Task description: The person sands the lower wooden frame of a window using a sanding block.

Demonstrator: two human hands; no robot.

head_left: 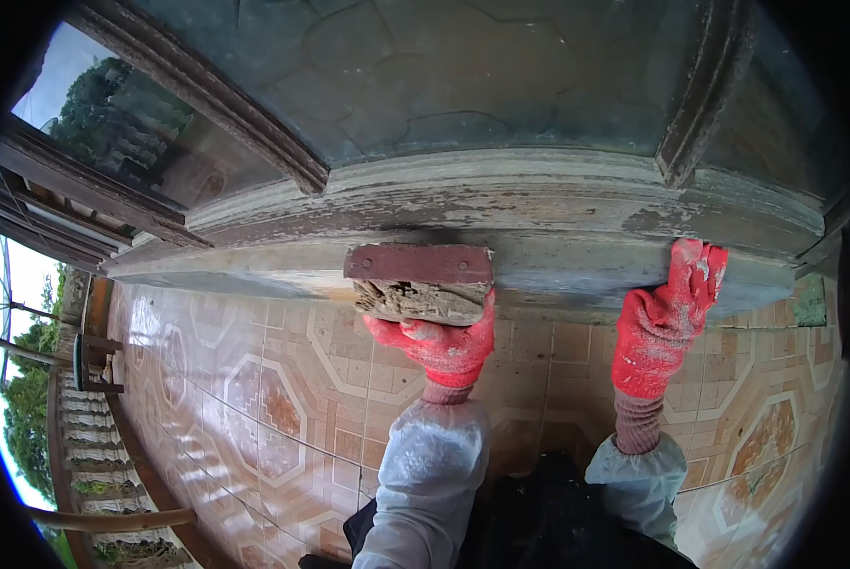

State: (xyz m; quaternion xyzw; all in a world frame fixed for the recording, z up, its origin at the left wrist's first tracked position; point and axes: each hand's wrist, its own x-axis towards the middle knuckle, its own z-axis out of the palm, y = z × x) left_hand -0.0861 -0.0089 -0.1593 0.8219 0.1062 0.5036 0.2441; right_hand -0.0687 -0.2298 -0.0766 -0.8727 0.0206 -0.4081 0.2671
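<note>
My left hand, in a dusty red glove, is wrapped round a block with a dark red strip on top and a rough, worn wooden lower part. The block rests against the pale ledge below the window frame. To the right, my right hand, also in a red glove with whitish dust, lies on the ledge with its fingertips against the face of the wood. It holds nothing that I can see. Paint is peeling in patches along the wooden frame above both hands.
Glass panes with dark wooden bars rise above the ledge. Patterned tiles cover the floor. At the left stand a balustrade, a dark bench-like object and a wooden rail.
</note>
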